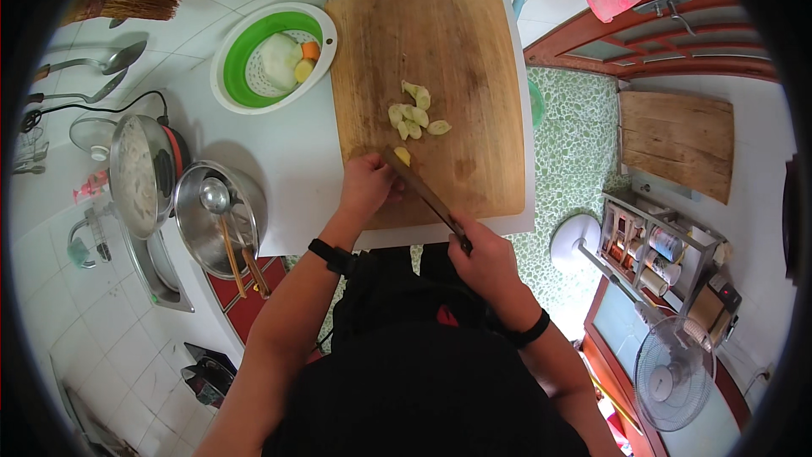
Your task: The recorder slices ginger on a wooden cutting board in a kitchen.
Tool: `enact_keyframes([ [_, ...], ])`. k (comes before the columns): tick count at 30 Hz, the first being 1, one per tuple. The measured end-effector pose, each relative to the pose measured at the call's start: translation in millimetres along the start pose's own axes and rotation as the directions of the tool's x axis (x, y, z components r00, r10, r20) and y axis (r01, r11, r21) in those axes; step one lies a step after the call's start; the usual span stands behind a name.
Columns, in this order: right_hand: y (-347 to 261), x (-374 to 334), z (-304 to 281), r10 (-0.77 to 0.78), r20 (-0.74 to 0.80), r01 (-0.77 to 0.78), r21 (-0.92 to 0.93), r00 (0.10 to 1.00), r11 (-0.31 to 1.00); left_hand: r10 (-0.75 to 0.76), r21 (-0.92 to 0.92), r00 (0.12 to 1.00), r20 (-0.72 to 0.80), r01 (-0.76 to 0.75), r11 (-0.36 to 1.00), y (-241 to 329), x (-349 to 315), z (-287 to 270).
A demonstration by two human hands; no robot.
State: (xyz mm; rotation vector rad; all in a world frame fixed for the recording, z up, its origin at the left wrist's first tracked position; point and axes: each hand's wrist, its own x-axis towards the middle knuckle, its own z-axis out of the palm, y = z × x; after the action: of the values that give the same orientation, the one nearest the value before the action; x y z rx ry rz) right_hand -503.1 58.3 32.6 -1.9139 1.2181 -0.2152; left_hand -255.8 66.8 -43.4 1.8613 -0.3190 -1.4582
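My right hand (486, 261) is closed round the dark handle of a kitchen knife (425, 191). The blade slants up and left across the near part of a large wooden cutting board (423, 42). Against the far side of the blade lies a small yellow slice (403, 155), perhaps ginger. My left hand (370, 188) rests on the board by the front of the blade, its fingers curled and pressed together; whatever they hold is hidden. Beyond the knife sits a small pile of pale green-white slices (409, 121).
Left of the board stands a green-and-white colander (238, 76) with a pale peeled vegetable and orange and yellow pieces. Farther left are a steel bowl (196, 235) with ladles, and a lidded pan (139, 176). A standing fan (674, 374) is at the lower right.
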Motion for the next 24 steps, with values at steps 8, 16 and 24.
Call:
enact_keyframes([
  [8, -5.4, -2.4, 2.5, -0.009, -0.005, 0.009, -0.062, 1.0, 0.998, -0.003, -0.008, 1.0, -0.006, 0.003, 1.0, 4.3, -0.6, 1.7],
  [16, -8.7, -1.7, 0.3, 0.027, 0.021, -0.025, -0.06, 0.999, 0.998, 0.019, 0.022, 1.0, 0.002, -0.019, 1.0, 15.9, -7.8, 0.9],
  [24, -12.4, -3.5, -0.5, 0.037, 0.038, -0.035, -0.06, 0.999, 0.998, 0.008, -0.007, 1.0, 0.02, -0.008, 1.0, 10.2, -5.5, -0.6],
])
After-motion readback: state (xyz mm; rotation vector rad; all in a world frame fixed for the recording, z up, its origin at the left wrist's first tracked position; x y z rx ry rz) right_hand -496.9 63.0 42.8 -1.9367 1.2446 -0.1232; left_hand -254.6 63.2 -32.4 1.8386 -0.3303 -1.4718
